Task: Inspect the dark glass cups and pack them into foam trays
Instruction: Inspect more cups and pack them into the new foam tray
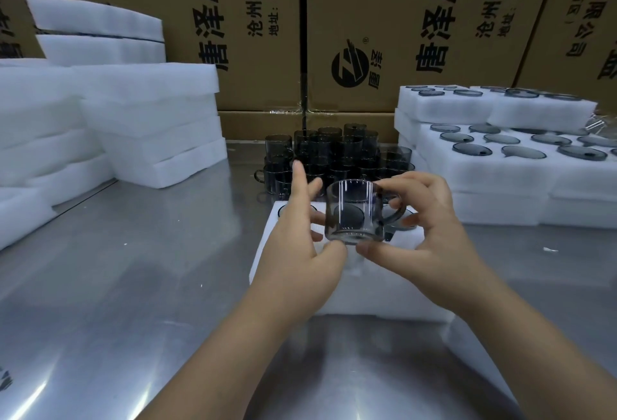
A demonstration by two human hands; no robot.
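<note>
Both forearms reach in from the near edge over the steel table (133,286). Between the hands, a dark glass cup (350,215) is held upright in the air, handle toward the right hand (430,236), which pinches it with thumb under the base and fingers curled at the rim and handle. The left hand (300,252) props the base with its thumb; its blurred fingers seem straight and spread. Just below the hands lies a foam tray (377,292). Beyond the fingertips stand the stacked unpacked cups (334,152); packed trays (500,172) lie past the right hand, blank foam (150,125) past the left.
</note>
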